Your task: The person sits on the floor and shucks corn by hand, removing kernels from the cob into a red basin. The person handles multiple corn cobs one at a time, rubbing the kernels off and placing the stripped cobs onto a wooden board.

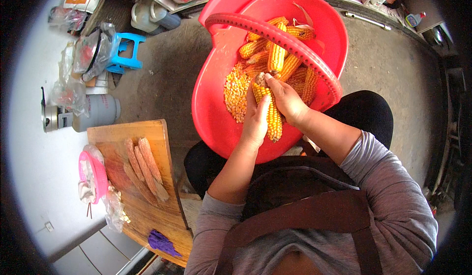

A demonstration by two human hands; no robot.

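Observation:
Both hands grip one dried corn cob point(274, 118) with yellow kernels, above the near side of a red plastic basket point(208, 101) between my knees. My left hand point(257, 118) wraps the cob's left side, thumb along the kernels. Near its far end, my right hand point(287, 98) presses with the thumb by a pale, kernel-free tip point(260, 78). Several whole corn cobs point(276, 57) are heaped inside the basket, and loose kernels point(236, 92) lie on its left. My hands hide part of the heap.
At left, a wooden table point(147, 216) bears several stripped cobs point(145, 160), a purple cloth point(162, 242) and a plastic bag point(113, 208). A pink basket point(97, 179) stands at its edge. Farther off are a blue stool point(127, 51) and a grey gas cylinder point(97, 110). The red handle point(276, 39) arches over the corn.

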